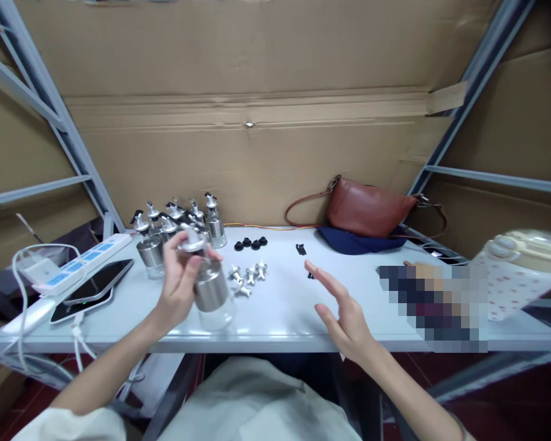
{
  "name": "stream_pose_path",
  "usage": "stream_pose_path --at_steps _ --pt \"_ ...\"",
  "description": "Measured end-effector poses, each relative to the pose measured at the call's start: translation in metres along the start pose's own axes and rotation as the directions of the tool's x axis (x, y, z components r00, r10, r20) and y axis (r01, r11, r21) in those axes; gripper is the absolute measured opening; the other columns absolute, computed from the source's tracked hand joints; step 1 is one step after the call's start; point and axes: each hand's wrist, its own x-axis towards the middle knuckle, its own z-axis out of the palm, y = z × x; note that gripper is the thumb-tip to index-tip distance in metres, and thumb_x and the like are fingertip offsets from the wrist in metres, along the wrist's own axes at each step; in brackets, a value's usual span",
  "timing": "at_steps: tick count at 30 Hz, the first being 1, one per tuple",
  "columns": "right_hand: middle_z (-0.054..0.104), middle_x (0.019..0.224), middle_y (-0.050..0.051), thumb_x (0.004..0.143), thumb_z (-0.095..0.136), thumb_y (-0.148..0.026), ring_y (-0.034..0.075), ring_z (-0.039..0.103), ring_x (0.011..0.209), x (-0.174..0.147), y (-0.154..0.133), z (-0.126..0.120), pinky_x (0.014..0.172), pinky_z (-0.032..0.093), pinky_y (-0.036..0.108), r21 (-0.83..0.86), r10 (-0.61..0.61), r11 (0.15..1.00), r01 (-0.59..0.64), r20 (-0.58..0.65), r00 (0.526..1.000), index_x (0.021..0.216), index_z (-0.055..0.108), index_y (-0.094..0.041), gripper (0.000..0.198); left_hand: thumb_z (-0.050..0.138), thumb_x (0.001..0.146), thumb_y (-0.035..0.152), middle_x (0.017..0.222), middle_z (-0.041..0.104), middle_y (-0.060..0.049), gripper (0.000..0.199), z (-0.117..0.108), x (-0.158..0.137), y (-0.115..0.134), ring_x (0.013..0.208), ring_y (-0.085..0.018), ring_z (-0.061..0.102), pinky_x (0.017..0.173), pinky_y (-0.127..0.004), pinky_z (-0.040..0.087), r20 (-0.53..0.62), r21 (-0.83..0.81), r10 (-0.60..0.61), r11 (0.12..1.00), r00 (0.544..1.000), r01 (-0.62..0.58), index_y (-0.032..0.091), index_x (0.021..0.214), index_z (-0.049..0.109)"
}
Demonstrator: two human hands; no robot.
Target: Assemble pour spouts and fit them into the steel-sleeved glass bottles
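My left hand (177,278) grips a glass oil bottle (212,291) with a steel sleeve, fingers and thumb closed around its neck and silver pourer top. The bottle is slightly tilted at the table's front left; I cannot tell whether its base touches the table. Over the table on the right, my right hand (349,318) is open and empty, fingers stretched out. Small black pieces (300,249) lie just beyond its fingertips. Between the hands and farther back are several silver pourer spouts (249,275) and several black rubber stoppers (250,244).
Several similar bottles (149,252) with pourers stand at the back left. A power strip (83,260) and phones (94,283) with cables lie far left. At the back right, a brown bag (371,208) rests on a navy cap (360,242). A spotted container (509,278) stands far right.
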Motion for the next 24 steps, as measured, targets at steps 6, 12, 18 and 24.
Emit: stream_pose_path --at_steps 6,12,18,24 --pt "0.044 0.143 0.01 0.09 0.047 -0.024 0.023 0.043 0.131 -0.024 0.006 0.018 0.103 0.044 0.045 -0.074 0.022 0.997 -0.006 0.214 0.977 0.143 0.028 -0.028 0.057 0.049 0.087 0.045 0.091 0.059 -0.004 0.04 -0.067 -0.009 -0.04 0.087 -0.019 0.061 0.088 -0.04 0.049 -0.334 0.373 0.098 0.927 0.938 0.036 0.023 0.116 0.033" --pt "0.041 0.145 0.01 0.091 0.047 -0.026 0.022 0.041 0.132 -0.009 -0.002 0.023 0.105 0.041 0.046 0.012 0.067 0.997 -0.073 0.275 0.959 0.144 0.027 -0.028 0.057 0.042 0.089 0.049 0.096 0.058 -0.008 0.042 -0.093 -0.002 -0.069 0.093 -0.019 0.06 0.094 -0.042 0.045 -0.362 0.522 0.138 0.85 0.922 0.077 0.02 0.117 0.032" --pt "0.032 0.151 0.008 0.085 0.052 -0.049 0.025 0.035 0.136 0.062 -0.001 0.067 0.11 0.029 0.051 0.374 0.311 0.807 -0.456 0.386 0.868 0.143 0.032 -0.027 0.065 0.039 0.09 0.048 0.102 0.056 -0.011 0.046 -0.099 0.004 -0.095 0.093 -0.019 0.059 0.092 -0.042 0.044 -0.285 0.579 0.071 0.807 0.956 0.113 0.017 0.121 0.028" --pt "0.01 0.157 0.002 0.088 0.027 -0.065 0.019 0.009 0.144 0.157 0.021 0.154 0.115 0.011 0.047 0.719 0.633 0.203 -0.665 0.422 0.649 0.147 0.02 -0.026 0.071 0.039 0.09 0.044 0.112 0.056 -0.015 0.047 -0.098 0.018 -0.113 0.102 -0.021 0.057 0.095 -0.043 0.042 -0.264 0.609 0.027 0.78 0.964 0.145 0.016 0.126 0.029"
